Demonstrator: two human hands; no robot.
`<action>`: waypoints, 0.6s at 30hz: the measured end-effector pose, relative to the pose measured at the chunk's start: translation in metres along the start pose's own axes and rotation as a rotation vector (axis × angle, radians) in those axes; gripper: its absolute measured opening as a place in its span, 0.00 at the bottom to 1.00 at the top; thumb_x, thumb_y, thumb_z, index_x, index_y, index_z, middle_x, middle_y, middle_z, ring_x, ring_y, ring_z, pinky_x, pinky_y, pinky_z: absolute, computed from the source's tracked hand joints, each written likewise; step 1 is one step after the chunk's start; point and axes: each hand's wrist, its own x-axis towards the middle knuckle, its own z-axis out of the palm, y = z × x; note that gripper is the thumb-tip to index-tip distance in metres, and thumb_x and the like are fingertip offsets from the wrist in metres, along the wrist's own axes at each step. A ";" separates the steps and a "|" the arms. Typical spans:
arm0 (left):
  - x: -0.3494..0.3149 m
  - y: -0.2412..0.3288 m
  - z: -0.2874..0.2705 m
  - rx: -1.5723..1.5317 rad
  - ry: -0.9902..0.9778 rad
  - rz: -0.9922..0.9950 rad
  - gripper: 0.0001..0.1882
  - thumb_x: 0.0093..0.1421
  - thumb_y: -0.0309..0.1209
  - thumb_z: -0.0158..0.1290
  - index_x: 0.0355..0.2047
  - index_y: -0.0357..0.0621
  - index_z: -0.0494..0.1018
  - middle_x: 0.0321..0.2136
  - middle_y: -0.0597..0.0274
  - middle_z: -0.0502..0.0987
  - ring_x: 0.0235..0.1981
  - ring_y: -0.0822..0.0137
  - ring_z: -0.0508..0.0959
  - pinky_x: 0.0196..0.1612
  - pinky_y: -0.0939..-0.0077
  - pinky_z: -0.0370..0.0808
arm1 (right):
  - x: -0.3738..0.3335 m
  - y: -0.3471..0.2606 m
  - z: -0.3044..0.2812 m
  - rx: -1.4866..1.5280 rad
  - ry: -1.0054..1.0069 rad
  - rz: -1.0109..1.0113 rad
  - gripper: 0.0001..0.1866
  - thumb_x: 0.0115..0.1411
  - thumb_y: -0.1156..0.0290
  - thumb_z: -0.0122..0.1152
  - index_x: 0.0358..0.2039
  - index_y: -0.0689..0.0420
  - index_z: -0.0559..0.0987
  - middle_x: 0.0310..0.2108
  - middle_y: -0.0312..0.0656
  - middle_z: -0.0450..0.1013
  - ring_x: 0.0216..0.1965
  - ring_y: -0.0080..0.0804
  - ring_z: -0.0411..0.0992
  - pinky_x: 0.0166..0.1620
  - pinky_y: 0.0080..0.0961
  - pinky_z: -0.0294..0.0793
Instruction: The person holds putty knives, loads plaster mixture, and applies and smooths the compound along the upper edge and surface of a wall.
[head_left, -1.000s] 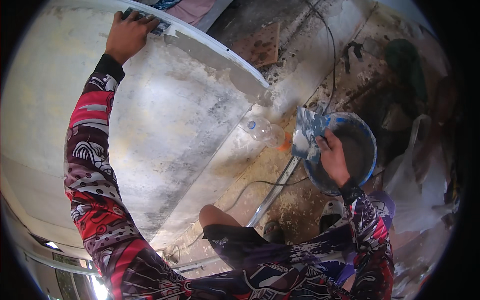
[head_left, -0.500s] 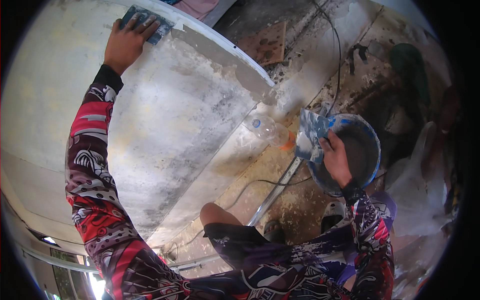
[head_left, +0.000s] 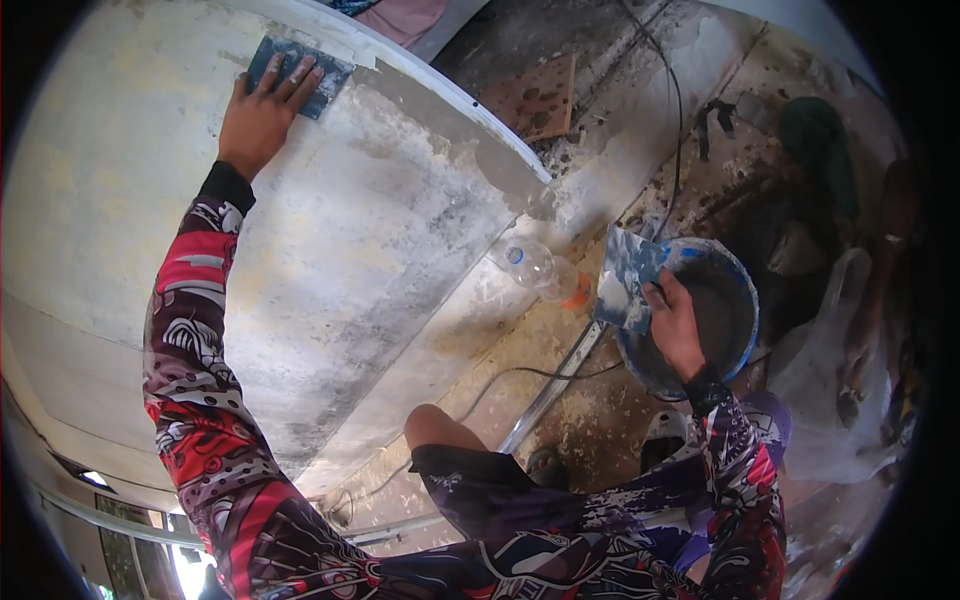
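Observation:
My left hand presses a blue putty spreader flat against the pale, patchy wall, high up near its edge strip. The fingers lie spread over the blade, and putty smears mark both blade and fingertips. A second blue putty spreader, streaked with whitish putty, is pinched by its edge in my right hand. That hand is over the near left side of a round bucket with a blue, putty-crusted rim. Grey material shows inside the bucket.
A clear plastic bottle with an orange band lies by the wall's foot. A metal strip and a dark cable cross the stained floor. Beyond are a brownish board and a green object; a clear plastic bag lies right.
My left hand and its spreader have slid a little down the wall, toward me. My right hand stays by the bucket with its spreader, nearly unmoved. The view has shifted slightly.

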 end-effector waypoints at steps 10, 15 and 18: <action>0.016 0.000 -0.035 -0.259 0.220 -0.381 0.22 0.55 0.30 0.53 0.52 0.56 0.73 0.33 0.72 0.81 0.35 0.65 0.78 0.34 0.66 0.74 | 0.000 -0.004 -0.002 -0.040 0.025 -0.040 0.14 0.65 0.74 0.53 0.47 0.68 0.73 0.33 0.50 0.76 0.34 0.31 0.72 0.42 0.28 0.71; 0.033 0.035 -0.033 -0.218 0.069 -0.481 0.18 0.58 0.30 0.49 0.50 0.55 0.73 0.35 0.69 0.82 0.42 0.59 0.79 0.38 0.56 0.75 | -0.003 0.000 -0.001 0.033 -0.018 0.038 0.14 0.64 0.74 0.55 0.48 0.70 0.73 0.32 0.46 0.75 0.34 0.24 0.68 0.41 0.26 0.70; 0.019 0.064 -0.027 -0.268 0.122 -0.368 0.17 0.58 0.29 0.48 0.48 0.51 0.74 0.34 0.64 0.82 0.44 0.59 0.79 0.37 0.53 0.74 | -0.004 0.000 0.003 -0.018 -0.025 0.013 0.16 0.65 0.73 0.55 0.49 0.70 0.73 0.35 0.43 0.76 0.34 0.25 0.70 0.42 0.27 0.71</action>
